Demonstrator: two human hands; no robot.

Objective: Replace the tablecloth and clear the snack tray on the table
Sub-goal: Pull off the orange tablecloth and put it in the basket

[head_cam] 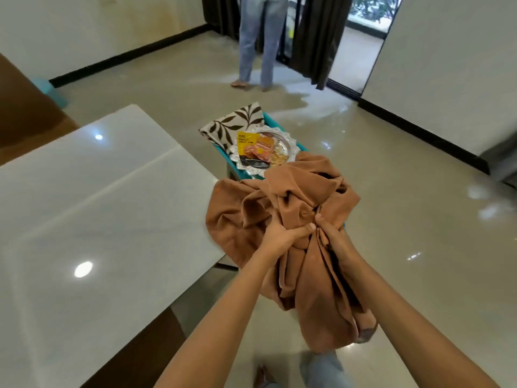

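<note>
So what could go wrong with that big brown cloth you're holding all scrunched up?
The bunched brown fabric tablecloth, gripped by the left hand and right hand, overlaps the near edge of the scalloped silver snack tray, so it might drag the yellow snack packet off. Its loose end hangs low beside the light blue jeans leg, so it could perhaps trip you.

Daylight enters through the open doorway (361,37) at the far right, washing the glossy floor (391,191) with white glare. Two ceiling-light reflections spot the white table (84,219). The picture is bright and slightly soft, and wide-angle distortion bends walls at the edges.
</note>
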